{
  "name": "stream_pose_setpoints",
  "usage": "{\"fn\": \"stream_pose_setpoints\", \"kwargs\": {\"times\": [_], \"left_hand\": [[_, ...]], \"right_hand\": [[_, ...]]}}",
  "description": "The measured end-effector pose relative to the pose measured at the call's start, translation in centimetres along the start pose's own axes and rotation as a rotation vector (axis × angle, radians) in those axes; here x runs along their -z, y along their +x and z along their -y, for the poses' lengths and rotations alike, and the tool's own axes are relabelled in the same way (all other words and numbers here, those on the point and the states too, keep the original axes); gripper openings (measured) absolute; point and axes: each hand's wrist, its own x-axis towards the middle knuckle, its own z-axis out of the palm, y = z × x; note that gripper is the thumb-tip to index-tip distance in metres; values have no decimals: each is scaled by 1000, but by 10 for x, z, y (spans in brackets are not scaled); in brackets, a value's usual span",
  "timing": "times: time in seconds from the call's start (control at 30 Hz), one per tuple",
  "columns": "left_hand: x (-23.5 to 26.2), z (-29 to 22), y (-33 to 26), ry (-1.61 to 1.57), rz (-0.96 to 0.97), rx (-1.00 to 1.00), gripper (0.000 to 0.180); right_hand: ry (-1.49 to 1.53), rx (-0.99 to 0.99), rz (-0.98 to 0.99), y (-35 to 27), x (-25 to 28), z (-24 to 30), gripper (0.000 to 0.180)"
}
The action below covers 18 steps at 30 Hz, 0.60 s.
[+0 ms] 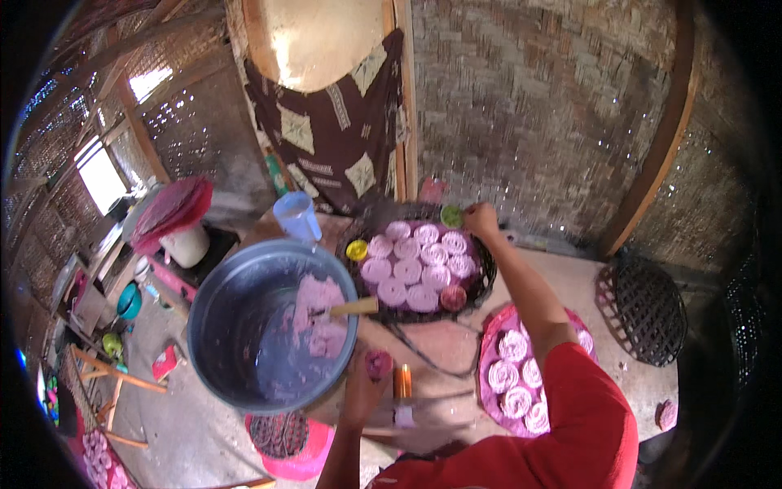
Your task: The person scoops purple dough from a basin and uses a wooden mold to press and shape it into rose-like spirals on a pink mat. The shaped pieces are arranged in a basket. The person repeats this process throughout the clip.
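Note:
My left hand (364,393) is closed around a small pink cup (378,364) beside the big grey-blue basin (204,359). Pink dough (319,314) lies in that basin, and a wooden spatula (355,307) sticks out over its rim. Stretched forward, my right hand (481,219) has its fingers bent at the side of a small green cup (451,215). That cup sits at the far edge of a dark woven tray (489,273) with several pale pink swirled cakes (407,270). A yellow cup (356,249) and a red cup (453,297) also sit on the tray.
A second tray of swirled cakes (503,376) lies partly under my right arm. An orange cylinder (402,381) is near my left hand. Behind the basin stands a blue jug (297,216). An overturned black woven tray (643,311) lies at the right.

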Motion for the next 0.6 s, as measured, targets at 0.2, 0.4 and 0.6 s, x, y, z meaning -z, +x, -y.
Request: {"fn": "stream_pose_setpoints", "kwargs": {"times": [0.2,0.4,0.6], "left_hand": [[-12,47,24,144,63,-37,73],[-16,58,25,134,77,-63,85],[-14,43,20,-435,191,165,99]], "right_hand": [[-227,-273,-77,83,-108,-88,24],[-334,-306,-27,90,-139,-102,31],[23,-165,-174,16,-12,-99,25]]}}
